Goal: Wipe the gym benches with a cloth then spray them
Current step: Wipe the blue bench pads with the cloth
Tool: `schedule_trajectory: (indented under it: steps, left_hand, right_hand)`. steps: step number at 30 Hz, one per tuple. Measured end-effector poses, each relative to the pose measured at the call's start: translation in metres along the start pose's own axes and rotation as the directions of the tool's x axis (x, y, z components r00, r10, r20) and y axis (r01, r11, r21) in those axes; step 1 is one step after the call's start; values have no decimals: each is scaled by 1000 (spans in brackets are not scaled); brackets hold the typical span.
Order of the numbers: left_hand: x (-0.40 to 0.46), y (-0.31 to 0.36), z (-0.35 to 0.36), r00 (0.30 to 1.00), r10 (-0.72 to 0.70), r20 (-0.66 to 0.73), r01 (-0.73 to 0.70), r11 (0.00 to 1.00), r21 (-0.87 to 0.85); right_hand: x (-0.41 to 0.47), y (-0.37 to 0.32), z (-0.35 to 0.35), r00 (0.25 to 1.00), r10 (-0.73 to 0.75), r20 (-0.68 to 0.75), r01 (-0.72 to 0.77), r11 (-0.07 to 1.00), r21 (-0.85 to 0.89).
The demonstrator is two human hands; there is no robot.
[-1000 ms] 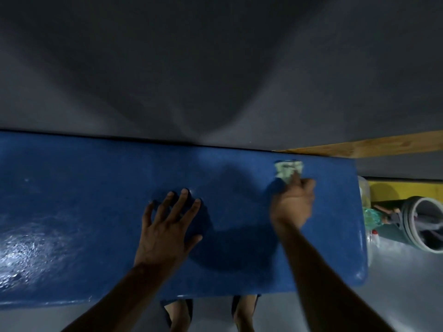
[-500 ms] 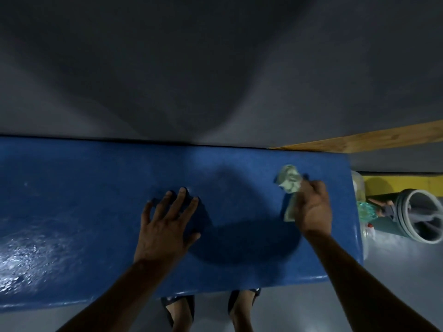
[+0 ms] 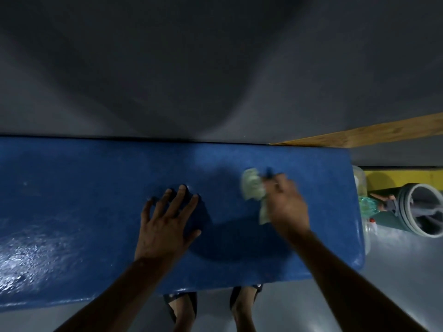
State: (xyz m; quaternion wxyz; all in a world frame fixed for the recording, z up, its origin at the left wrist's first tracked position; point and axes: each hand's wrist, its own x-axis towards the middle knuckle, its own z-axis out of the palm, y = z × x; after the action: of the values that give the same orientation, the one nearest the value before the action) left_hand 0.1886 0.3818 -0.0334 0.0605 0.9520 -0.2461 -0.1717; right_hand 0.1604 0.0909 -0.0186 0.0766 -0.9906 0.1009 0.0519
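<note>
A long blue padded bench (image 3: 84, 188) runs across the view against a grey wall. My right hand (image 3: 286, 207) holds a crumpled pale green cloth (image 3: 253, 188) pressed on the bench's right part; the hand is motion-blurred. My left hand (image 3: 165, 221) lies flat on the bench's middle, fingers spread, holding nothing. The bench's left end shines wet (image 3: 26, 255).
Past the bench's right end, on the floor, stand clear plastic bottles (image 3: 365, 207), a grey round container (image 3: 422, 212), a yellow surface (image 3: 402, 178) and a wooden plank (image 3: 359, 135). My sandalled feet (image 3: 182, 307) show below the bench's front edge on grey floor.
My right hand has swept the cloth from the bench's far right edge nearer and then leftward toward the middle. The left hand has stayed flat in place.
</note>
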Motion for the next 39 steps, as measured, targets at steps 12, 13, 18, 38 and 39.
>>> schedule_trajectory:
  steps: [12,13,18,38,39]
  left_hand:
    - [2,3,1,999,-5,-47,5,1000,1]
    - [2,3,1,999,-6,-53,6,1000,3]
    - [2,4,4,999,-32,-27,33,999,29]
    - [-1,17,0,995,-96,-8,97,995,31]
    - [0,18,-1,995,-99,-8,99,995,32]
  right_hand:
    - [-12,-118,20,996,-68,-50,75,983,170]
    - [-19,-104,17,976,-215,-33,218,970,110]
    - [-27,37,0,998,-23,64,24,1000,-20]
    - [-75,78,-8,990,143,3,-143,988,-56]
    - [-81,90,-11,958,279,-71,-277,960,40]
